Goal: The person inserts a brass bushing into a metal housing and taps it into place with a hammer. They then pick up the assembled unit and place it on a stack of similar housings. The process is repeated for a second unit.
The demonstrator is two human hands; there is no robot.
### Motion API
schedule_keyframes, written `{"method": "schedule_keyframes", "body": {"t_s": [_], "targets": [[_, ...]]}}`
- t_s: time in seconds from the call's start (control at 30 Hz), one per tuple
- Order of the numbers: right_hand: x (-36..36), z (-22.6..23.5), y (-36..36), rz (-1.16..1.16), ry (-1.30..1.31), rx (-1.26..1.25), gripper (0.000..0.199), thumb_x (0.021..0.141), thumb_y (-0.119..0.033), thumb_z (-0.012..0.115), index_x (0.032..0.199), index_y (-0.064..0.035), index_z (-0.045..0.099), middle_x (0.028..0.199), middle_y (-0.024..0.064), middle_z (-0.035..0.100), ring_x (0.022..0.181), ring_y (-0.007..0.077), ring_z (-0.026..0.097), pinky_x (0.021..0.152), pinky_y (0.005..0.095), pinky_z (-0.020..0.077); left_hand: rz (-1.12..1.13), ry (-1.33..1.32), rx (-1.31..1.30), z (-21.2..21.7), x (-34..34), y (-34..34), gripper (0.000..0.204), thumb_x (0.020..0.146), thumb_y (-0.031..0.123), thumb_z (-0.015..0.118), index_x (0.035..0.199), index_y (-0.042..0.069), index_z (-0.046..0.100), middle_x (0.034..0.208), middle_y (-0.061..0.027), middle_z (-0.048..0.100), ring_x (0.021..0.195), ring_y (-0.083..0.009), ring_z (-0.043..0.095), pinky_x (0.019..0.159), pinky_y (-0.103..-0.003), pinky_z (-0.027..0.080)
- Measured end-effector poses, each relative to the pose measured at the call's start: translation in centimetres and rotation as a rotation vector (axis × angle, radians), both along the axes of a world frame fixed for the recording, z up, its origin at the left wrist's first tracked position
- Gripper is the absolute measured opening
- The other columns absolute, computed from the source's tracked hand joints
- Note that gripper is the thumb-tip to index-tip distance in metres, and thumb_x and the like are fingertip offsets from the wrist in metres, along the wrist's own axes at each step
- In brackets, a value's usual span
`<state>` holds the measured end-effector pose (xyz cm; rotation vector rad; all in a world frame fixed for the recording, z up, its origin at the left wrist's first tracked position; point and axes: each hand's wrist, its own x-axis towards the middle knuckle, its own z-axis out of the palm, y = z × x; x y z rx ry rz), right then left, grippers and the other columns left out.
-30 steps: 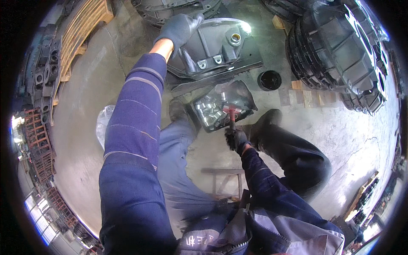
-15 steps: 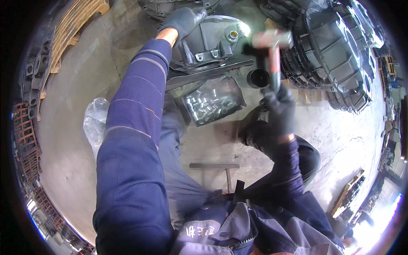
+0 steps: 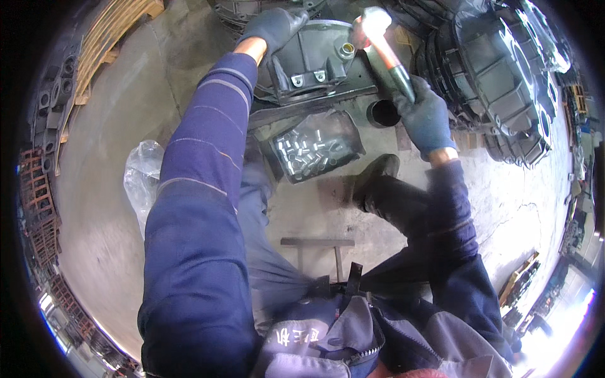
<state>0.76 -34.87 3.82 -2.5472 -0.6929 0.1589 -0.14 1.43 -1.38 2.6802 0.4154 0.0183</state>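
Note:
A hammer (image 3: 396,70) is gripped by its handle in my gloved right hand (image 3: 427,116); glare washes out its raised head. The head is beside the right rim of a grey cast metal housing (image 3: 321,47), near a round boss with a brass-coloured ring (image 3: 346,51). My gloved left hand (image 3: 273,30) is closed at the housing's upper left edge. Whatever its fingers hold, if anything, is hidden. Below the housing is an open dark box (image 3: 348,150) lined with clear plastic, holding several short silvery metal sleeves (image 3: 302,151).
Large ribbed castings (image 3: 485,75) are stacked at the right. A dark round cup-like piece (image 3: 383,114) stands near my right boot (image 3: 378,173). A clear plastic bag (image 3: 142,173) lies left of my left arm. A T-shaped metal piece (image 3: 318,242) is between my legs; a wooden pallet (image 3: 104,53) is far left.
My right hand has moved forward, carrying the hammer up and left toward the housing's right rim. My left hand stays at the housing's upper left edge.

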Motion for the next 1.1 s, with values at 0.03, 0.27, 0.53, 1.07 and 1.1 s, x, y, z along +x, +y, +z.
{"method": "schedule_keyframes", "body": {"t_s": [0.03,0.27,0.53,1.07,1.1], "targets": [[0.1,0.3,-0.3,0.016,-0.017,0.121,0.038,0.093,-0.025,0.070,0.123,-0.0032,0.065,0.096,0.0251,0.073,0.087,0.0374,0.074,0.079,0.0417,0.0568,0.021,-0.042,0.018,-0.2,0.0,0.0,0.076,0.103,0.064,0.039,0.108,-0.003,0.074,0.111,-0.0305,0.069,0.109,-0.0465,0.066,0.096,-0.051,0.049],[-0.2,-0.5,1.2,-0.021,-0.142,0.189,0.036,0.094,-0.027,0.067,0.120,-0.0025,0.064,0.094,0.0242,0.073,0.086,0.0409,0.073,0.075,0.0454,0.0576,-0.013,-0.074,0.008,0.2,-0.4,-0.4,0.075,0.102,0.064,0.039,0.103,-0.001,0.076,0.102,-0.0307,0.070,0.103,-0.0480,0.067,0.094,-0.052,0.050],[2.3,2.2,0.5,0.116,-0.050,-0.045,0.040,0.094,-0.031,0.069,0.116,0.0019,0.065,0.092,0.0280,0.072,0.090,0.0414,0.073,0.080,0.0463,0.0574,-0.030,0.094,0.029,1.6,-0.3,-0.7,0.064,0.103,0.060,0.039,0.123,0.010,0.073,0.125,-0.0230,0.068,0.117,-0.0432,0.064,0.102,-0.051,0.048],[-9.8,-10.0,-3.3,-0.105,0.387,0.239,0.035,0.094,-0.030,0.069,0.105,0.0024,0.067,0.086,0.0210,0.072,0.081,0.0337,0.072,0.073,0.0413,0.0555,0.042,-0.102,0.035,-2.3,1.7,0.6,0.056,0.104,0.049,0.045,0.103,0.001,0.075,0.103,-0.0300,0.071,0.099,-0.0455,0.069,0.087,-0.054,0.050],[-12.1,-12.7,-3.6,-0.129,0.470,0.314,0.034,0.094,-0.030,0.068,0.103,0.0025,0.067,0.083,0.0167,0.072,0.075,0.0273,0.070,0.069,0.0396,0.0550,0.031,-0.134,0.032,-2.2,1.8,0.7,0.057,0.104,0.049,0.045,0.102,0.000,0.075,0.102,-0.0307,0.070,0.099,-0.0457,0.069,0.086,-0.054,0.050]]}}
